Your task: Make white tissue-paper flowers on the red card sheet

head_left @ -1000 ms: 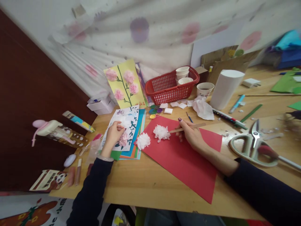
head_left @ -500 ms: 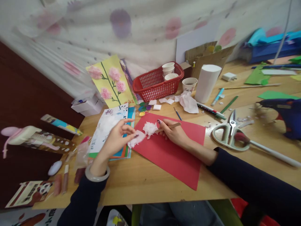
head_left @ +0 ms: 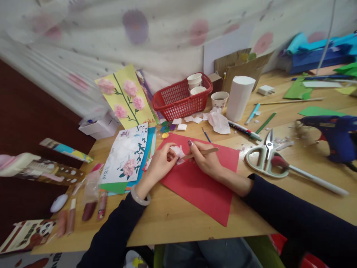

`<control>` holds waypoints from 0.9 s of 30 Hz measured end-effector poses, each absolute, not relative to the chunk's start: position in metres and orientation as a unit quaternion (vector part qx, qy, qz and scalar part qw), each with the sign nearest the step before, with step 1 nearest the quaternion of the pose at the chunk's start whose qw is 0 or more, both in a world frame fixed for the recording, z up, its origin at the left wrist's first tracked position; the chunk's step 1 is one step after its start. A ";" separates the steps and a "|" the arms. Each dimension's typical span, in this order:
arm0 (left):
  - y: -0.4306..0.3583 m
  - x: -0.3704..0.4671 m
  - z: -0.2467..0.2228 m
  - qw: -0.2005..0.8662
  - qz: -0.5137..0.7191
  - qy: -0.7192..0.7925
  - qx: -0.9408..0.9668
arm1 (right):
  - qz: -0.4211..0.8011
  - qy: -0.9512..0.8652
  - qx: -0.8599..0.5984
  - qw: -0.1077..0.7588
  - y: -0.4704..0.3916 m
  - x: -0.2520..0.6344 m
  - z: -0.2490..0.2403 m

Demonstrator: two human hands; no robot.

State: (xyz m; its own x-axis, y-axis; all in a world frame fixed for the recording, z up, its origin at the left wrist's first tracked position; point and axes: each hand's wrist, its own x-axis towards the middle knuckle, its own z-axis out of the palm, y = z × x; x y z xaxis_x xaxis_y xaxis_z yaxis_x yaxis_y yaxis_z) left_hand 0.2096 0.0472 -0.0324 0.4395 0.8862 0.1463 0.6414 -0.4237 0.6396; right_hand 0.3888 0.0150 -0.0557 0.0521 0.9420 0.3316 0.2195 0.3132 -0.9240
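Over the red sheet of paper (head_left: 203, 190), my right hand (head_left: 208, 160) grips a flat wooden stick (head_left: 210, 151) between thumb and fingers. Its tip reaches a crumpled pale pink tissue paper (head_left: 177, 150) near the sheet's upper left. My left hand (head_left: 163, 162) pinches the near side of that tissue, thumb and forefinger together. The tissue is partly covered by my fingers, so I cannot tell separate pieces apart. Left of this hand lies a white sheet with a pink tissue flower (head_left: 129, 167), on top of coloured papers.
Behind stand a red basket (head_left: 182, 106) with paper cups, a paper cup of dark liquid (head_left: 219, 98) and a white roll (head_left: 240, 98). Scissors (head_left: 266, 156), a brush (head_left: 312, 176) and a blue glue gun (head_left: 329, 128) lie right. A yellow flower picture (head_left: 126, 98) leans at the back.
My left hand has moved right with its pale pink tissue piece, up against the crumpled tissue by the stick. My right hand still holds the stick. The view has shifted slightly.
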 end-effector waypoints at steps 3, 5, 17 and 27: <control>0.047 0.210 -0.032 0.266 0.242 0.471 0.806 | 0.283 -0.668 -0.482 0.491 0.014 0.387 -0.057; 0.047 0.208 -0.032 0.262 0.251 0.461 0.810 | 0.250 -0.691 -0.489 0.470 0.014 0.385 -0.058; 0.040 0.164 -0.048 0.149 0.136 0.505 0.839 | 0.114 -0.762 -0.525 0.362 0.011 0.385 -0.058; 0.040 0.168 -0.045 0.113 0.091 0.507 0.850 | 0.153 -0.746 -0.545 0.350 0.018 0.379 -0.062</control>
State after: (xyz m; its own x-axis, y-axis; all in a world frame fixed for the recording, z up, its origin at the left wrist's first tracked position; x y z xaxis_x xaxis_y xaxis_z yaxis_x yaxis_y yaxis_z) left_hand 0.1678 0.0405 -0.0449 0.4700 0.8818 0.0399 0.8408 -0.4610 0.2836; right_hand 0.3793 0.0177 -0.0621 -0.1601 0.9206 0.3562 0.7067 0.3588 -0.6098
